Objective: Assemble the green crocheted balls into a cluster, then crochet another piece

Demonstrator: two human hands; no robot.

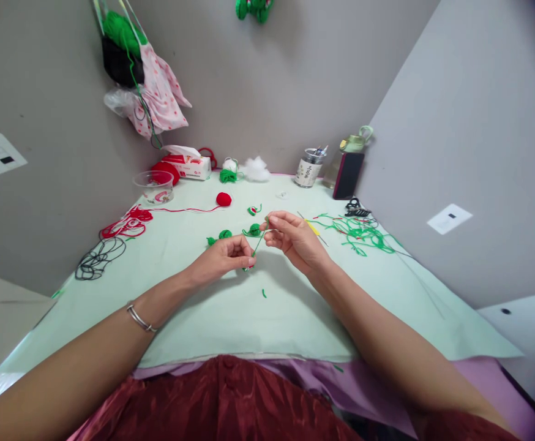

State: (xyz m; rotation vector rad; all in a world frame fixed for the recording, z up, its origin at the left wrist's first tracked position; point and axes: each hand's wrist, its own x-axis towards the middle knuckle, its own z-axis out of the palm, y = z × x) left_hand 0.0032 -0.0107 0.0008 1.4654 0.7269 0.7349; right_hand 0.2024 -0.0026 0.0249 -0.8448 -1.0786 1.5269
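Observation:
My left hand [231, 256] is closed in a pinch on a small crocheted piece [248, 267] in green, white and red, mostly covered by the fingers. A green yarn strand [259, 242] runs taut from it up to my right hand [292, 236], whose thumb and forefinger are pinched on the strand's upper end. Just beyond the hands lie small green crocheted balls [224, 234] and another green, white and red piece [253, 210]. A crochet hook with a yellow grip [313, 227] rests beside my right hand. A short green yarn snippet [264, 293] lies nearer to me.
Tangled green yarn ends [359, 233] and black scissors [355, 208] are at right. Red yarn [127, 223], black cord [100, 258] and a clear tub [153, 187] are at left. Along the back stand a tissue pack [194, 167], white stuffing [255, 169], a pen tin [308, 168] and a phone [349, 176].

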